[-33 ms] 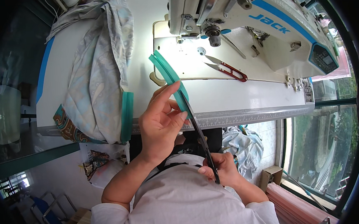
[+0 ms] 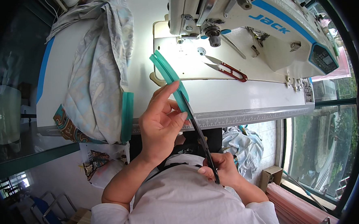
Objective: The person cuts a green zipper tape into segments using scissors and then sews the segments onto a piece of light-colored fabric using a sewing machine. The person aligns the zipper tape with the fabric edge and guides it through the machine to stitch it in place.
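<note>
A teal zipper strip [image 2: 166,70] is pinched in my left hand [image 2: 158,127] over the table's front edge, its upper end reaching toward the machine's plate. The long dark blades of a pair of scissors [image 2: 198,130] run up along the strip, the tips at its middle between my fingers. My right hand [image 2: 223,170] grips the scissors' handles low, in front of my body. Beside my left hand, pale patterned fabric [image 2: 92,72] lies bunched on the table, with another teal zipper [image 2: 127,114] along its right edge.
A white sewing machine [image 2: 277,42] stands on the table [image 2: 260,95], with red-handled snips [image 2: 232,70] on its bed and small bobbins [image 2: 291,82] near its right. A metal ruler [image 2: 248,114] runs along the front edge. Below are more fabric [image 2: 246,149] and a wooden box [image 2: 272,174]. Windows flank the workplace.
</note>
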A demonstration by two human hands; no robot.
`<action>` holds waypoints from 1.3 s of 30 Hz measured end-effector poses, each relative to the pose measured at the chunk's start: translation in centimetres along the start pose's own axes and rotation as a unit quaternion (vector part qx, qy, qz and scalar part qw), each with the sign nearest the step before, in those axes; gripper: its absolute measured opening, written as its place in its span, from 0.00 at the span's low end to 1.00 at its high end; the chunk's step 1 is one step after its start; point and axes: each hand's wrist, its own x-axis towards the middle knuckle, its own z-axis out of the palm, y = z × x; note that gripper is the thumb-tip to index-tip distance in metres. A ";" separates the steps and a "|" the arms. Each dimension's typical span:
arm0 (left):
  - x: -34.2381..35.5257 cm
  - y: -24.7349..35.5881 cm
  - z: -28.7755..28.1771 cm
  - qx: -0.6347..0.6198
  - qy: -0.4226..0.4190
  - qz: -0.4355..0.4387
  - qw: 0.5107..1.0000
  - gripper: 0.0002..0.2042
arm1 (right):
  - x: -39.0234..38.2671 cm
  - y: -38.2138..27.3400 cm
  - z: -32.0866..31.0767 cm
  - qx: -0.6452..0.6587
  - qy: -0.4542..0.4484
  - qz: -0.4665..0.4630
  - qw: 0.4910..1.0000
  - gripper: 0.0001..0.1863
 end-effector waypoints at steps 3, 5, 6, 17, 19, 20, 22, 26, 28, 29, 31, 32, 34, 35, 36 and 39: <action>0.0 0.4 0.4 0.002 0.002 0.005 1.000 0.32 | 0.0 -0.1 0.0 0.011 0.001 -0.002 1.000 0.25; -0.2 0.4 0.5 0.002 -0.002 0.006 1.000 0.32 | 0.1 0.1 -0.1 0.000 0.006 -0.022 1.000 0.26; -0.2 0.4 0.6 0.004 -0.001 0.005 1.000 0.32 | 0.2 0.2 -0.1 -0.006 0.007 -0.032 0.999 0.26; -0.4 0.7 0.5 0.007 -0.020 -0.007 1.000 0.36 | 0.1 0.2 0.1 0.001 0.006 -0.024 1.000 0.26; -0.5 0.9 0.6 0.008 -0.027 -0.016 0.999 0.38 | 0.1 0.2 0.0 0.002 0.005 -0.023 1.000 0.26; -0.6 1.0 0.7 0.011 -0.028 -0.019 0.999 0.39 | 0.1 0.1 0.0 0.000 0.006 -0.023 1.000 0.26; -0.7 1.0 0.7 0.019 -0.026 -0.027 0.999 0.40 | 0.4 -0.1 0.0 -0.003 0.006 -0.026 1.000 0.25; -0.7 0.9 0.6 0.023 -0.034 -0.026 0.999 0.41 | 0.6 -0.4 0.0 0.002 0.003 -0.029 1.000 0.25; -0.7 1.0 0.7 0.025 -0.036 -0.026 0.999 0.41 | 0.6 -0.4 0.1 0.007 0.006 -0.027 1.000 0.25; -0.7 1.0 0.7 0.025 -0.037 -0.027 0.999 0.41 | 0.6 -0.5 0.2 0.007 0.008 -0.028 1.000 0.25; -0.7 0.9 0.7 0.028 -0.039 -0.027 0.998 0.42 | 0.6 -0.6 0.3 0.012 0.008 -0.025 1.000 0.24; -0.7 1.1 0.6 0.024 -0.035 -0.032 0.999 0.41 | 0.6 -0.6 0.3 0.016 0.007 -0.021 1.000 0.23; -0.5 1.8 0.5 0.009 -0.021 -0.047 0.999 0.41 | 0.5 -0.9 0.2 0.025 0.000 -0.001 1.000 0.21; -0.4 2.2 0.3 0.000 -0.011 -0.057 0.998 0.40 | 0.2 -1.1 0.0 0.029 -0.004 0.014 0.999 0.21; 0.0 2.7 -0.5 0.013 -0.018 -0.056 0.998 0.39 | -0.1 -1.3 -0.3 0.032 -0.008 0.030 0.999 0.20; 2.2 4.5 -3.3 0.054 -0.023 -0.043 0.997 0.30 | -1.5 -0.6 -2.0 0.077 -0.024 0.052 0.995 0.22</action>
